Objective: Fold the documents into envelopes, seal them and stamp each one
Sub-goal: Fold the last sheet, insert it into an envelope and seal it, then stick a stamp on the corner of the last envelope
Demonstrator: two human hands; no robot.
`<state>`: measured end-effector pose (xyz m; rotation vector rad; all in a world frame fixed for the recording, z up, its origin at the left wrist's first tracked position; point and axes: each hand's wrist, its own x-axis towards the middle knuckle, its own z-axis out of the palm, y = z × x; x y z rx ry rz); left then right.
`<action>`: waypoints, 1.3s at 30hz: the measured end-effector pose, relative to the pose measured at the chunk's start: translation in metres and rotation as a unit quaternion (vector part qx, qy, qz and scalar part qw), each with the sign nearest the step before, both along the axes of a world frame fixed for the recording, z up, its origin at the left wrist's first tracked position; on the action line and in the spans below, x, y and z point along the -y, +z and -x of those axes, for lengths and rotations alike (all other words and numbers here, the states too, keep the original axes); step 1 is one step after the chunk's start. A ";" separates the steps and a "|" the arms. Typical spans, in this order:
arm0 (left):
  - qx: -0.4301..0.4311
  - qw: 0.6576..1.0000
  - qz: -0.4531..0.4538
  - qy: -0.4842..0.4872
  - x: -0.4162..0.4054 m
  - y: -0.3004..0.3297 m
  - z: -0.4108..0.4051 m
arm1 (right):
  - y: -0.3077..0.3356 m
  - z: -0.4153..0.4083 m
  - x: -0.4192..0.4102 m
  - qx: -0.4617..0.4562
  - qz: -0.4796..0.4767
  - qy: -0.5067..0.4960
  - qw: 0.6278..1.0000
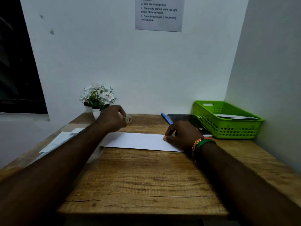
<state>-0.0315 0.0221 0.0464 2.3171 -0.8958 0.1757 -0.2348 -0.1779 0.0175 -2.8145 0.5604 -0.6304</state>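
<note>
**Envelope lies sideways, tape roll sits up and to the left of it**

The white envelope lies flat in the middle of the wooden counter, long axis running left to right across the person's body, tilted slightly so the right end sits a bit closer to them. I can't tell which face is up or where the flap is, it's just plain white from here.

The right hand rests on the envelope's right end, fingers curled with the tips pressing the paper down, so that grip is pinning rather than lifting. The left hand is out past the envelope's far left corner, fingers curled at a small roll of tape standing just beyond the far edge. It's a bit blurred, so whether that grip actually has the roll or is only touching it, I can't say.

So what matters here is that the roll is behind and left of the envelope, and the left hand is clearly the nearer one. My guess is tape for sealing comes next, and it would have to run along that left-right axis.

Further out there's a blue pen and a dark notebook behind the right hand, a green basket with papers in it at the far right, more sheets on the left edge, a flower pot at the back, and an instruction sheet on the wall.
</note>
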 end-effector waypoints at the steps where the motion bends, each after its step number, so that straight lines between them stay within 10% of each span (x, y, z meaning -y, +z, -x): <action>1: 0.012 1.000 0.005 -0.009 0.012 -0.001 -0.006 | -0.001 -0.001 0.001 -0.002 -0.012 0.005 1.000; 10: 0.076 0.990 -0.113 -0.036 0.062 -0.040 -0.060 | -0.005 -0.012 0.001 -0.002 -0.030 0.041 0.999; 16: -0.028 0.988 0.078 -0.128 0.058 -0.024 -0.013 | -0.004 -0.016 0.002 0.096 -0.043 0.046 0.993; 23: -0.228 0.903 0.208 -0.299 0.025 -0.013 0.073 | 0.003 -0.009 -0.015 0.226 -0.414 0.114 0.874; 39: -0.233 0.882 0.240 -0.333 0.021 -0.020 0.074 | 0.005 -0.007 -0.025 0.238 -0.458 0.135 0.846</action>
